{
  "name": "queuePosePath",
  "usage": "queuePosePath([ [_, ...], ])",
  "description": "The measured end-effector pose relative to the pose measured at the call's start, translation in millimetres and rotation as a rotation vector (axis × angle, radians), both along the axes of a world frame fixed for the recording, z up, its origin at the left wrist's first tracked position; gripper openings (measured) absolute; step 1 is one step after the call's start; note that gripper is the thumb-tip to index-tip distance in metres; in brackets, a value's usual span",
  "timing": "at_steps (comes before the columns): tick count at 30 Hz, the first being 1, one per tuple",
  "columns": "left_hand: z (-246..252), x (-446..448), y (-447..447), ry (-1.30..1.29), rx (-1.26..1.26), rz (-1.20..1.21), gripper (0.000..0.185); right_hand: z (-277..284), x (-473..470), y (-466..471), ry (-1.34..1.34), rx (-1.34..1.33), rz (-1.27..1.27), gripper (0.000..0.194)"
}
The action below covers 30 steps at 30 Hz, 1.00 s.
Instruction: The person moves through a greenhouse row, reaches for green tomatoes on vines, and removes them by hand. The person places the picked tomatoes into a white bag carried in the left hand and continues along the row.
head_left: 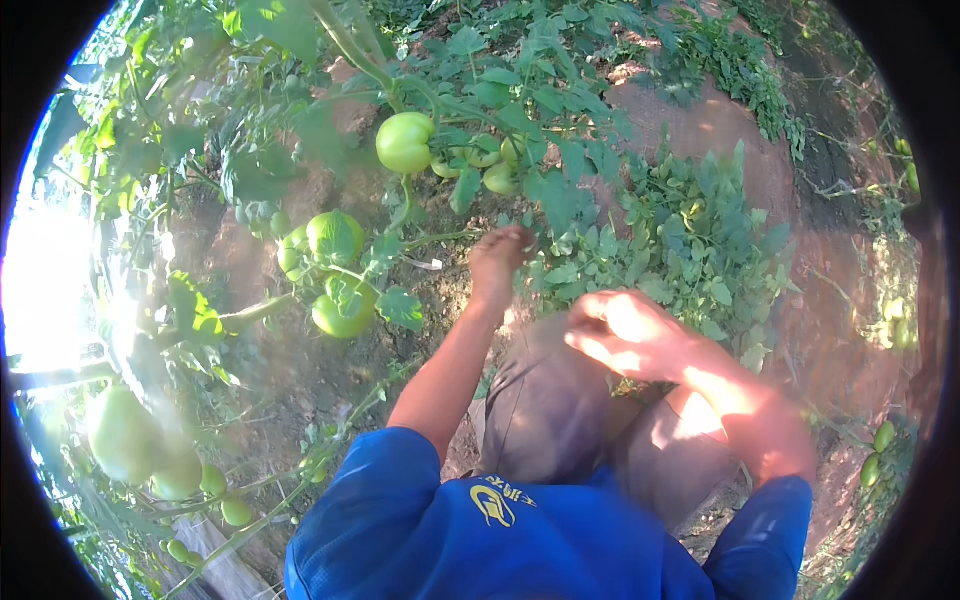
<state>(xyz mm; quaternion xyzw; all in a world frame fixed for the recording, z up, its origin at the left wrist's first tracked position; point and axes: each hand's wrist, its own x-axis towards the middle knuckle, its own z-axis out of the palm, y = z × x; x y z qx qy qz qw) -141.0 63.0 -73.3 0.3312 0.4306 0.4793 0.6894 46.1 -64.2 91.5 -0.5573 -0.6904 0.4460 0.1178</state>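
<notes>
My left hand [501, 251] reaches among the tomato plants, its fingers curled at the edge of the leaves; whether a stem is in its grip cannot be told. Just left of it runs a thin tomato stem [442, 238]. My right hand [616, 330], partly in bright sun and blurred, is held above my knee with its fingers bent, and nothing is plainly seen in it. Leafy tomato foliage [667, 240] spreads beyond both hands. A large green tomato [405, 142] hangs above my left hand, and a cluster with another green tomato [343, 306] hangs to its left.
Thick tomato stems [352, 49] cross the upper view. Blurred green tomatoes [124, 435] hang close at the lower left. Bare reddish soil [675, 127] shows between plant rows. My bent knee [551, 397] lies under my right hand. More tomatoes [877, 454] hang at the right.
</notes>
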Motion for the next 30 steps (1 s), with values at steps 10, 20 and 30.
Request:
queuePosePath([
  [10, 59.4, -67.9, 92.7, 0.765, 0.82, 0.82, 0.028, 56.0, 43.4, 3.3, 0.337, 0.266, -0.475, 0.02],
  [20, 40.1, -79.0, 153.0, 0.41, 0.581, 0.503, 0.029, 71.6, -22.0, 288.3, 0.361, 0.379, 0.072, 0.028],
  [30, 17.5, -81.8, 137.8, -0.038, 0.442, 0.086, 0.038, 24.2, -63.0, 338.5, 0.312, -0.35, 0.513, 0.028],
])
